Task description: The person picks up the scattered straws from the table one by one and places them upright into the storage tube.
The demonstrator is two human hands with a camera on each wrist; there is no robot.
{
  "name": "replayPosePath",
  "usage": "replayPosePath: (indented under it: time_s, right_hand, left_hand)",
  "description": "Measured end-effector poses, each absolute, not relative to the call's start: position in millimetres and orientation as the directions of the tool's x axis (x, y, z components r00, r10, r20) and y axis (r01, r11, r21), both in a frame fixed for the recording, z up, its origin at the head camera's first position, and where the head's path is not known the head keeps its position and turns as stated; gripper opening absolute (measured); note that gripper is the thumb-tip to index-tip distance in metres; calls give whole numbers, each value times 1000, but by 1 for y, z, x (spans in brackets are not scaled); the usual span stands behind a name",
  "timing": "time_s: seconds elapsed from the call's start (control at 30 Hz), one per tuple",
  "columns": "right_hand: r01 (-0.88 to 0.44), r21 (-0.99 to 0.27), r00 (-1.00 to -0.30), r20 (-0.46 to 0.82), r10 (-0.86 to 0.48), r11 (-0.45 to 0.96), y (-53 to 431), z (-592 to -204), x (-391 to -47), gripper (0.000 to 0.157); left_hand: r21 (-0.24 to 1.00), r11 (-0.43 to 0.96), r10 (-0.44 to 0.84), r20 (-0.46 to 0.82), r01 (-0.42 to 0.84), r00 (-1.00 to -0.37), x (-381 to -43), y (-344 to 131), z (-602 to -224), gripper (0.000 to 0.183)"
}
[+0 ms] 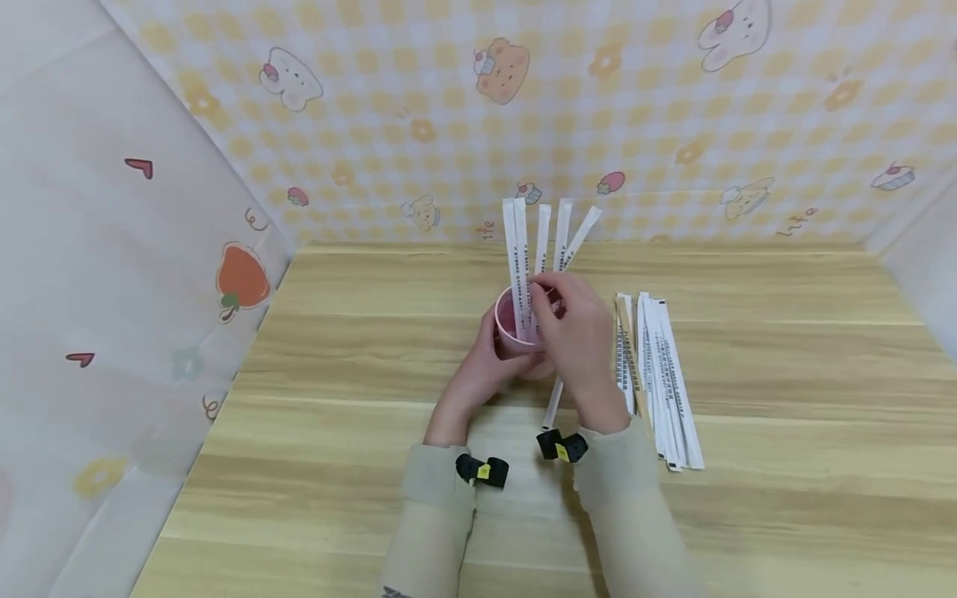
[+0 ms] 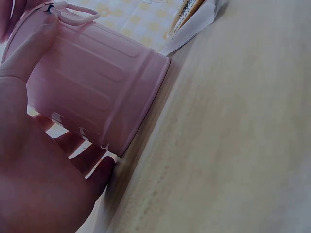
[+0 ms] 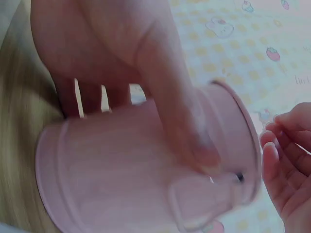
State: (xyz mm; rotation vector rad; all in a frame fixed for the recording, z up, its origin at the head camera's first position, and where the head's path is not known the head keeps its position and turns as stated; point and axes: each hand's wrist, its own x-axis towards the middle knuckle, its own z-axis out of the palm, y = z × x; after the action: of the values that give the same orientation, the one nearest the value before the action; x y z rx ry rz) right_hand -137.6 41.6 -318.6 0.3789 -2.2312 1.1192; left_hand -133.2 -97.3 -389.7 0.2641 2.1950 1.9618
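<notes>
My left hand (image 1: 482,365) grips a small pink bucket (image 2: 92,73) with a wire-like side handle, its thumb near the rim and its fingers round the wall. Several long white paper-wrapped sticks (image 1: 521,266) with black print stand in the bucket, leaning at different angles. At the rim is my right hand (image 1: 579,324), thumb and forefinger bent beside the sticks. Whether these fingers pinch a stick is unclear; in the right wrist view the right hand (image 3: 291,167) is partly cut off, with loosely curled fingers.
On the table (image 1: 359,349), right of my right hand, lie several more white wrapped sticks (image 1: 669,390) and a tan one (image 1: 631,357). A single wrapped stick (image 1: 553,404) lies near the right wrist. A checked, printed cloth (image 1: 419,108) hangs behind the table.
</notes>
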Motion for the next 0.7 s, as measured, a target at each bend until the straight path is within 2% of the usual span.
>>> replayPosePath:
  time_s: [0.17,0.37,0.47,0.6,0.7]
  right_hand:
    - [-484,-641,-774,632,51,595,61,-319,-134,18]
    - [-424,-627,-769,631,106,654,89,-327,-137,18]
    - [-317,-673,-815,554,171,668,108,-330,-140,21]
    - [-102,-746,-895,358,267,659,137,-334,-143,28]
    - [25,-754,-928,227,296,656,154,-339,-144,33]
  left_hand:
    - [990,139,243,-33,1,-969,-127,-96,-376,96]
    - [989,147,241,-32,4,-970,-125,-96,-374,97]
    - [991,137,249,-30,5,-968,-125,-96,-375,98]
    - [991,131,256,-30,5,-966,-126,-95,-374,98]
    - [990,140,255,-33,3,-966,-127,-95,-374,97]
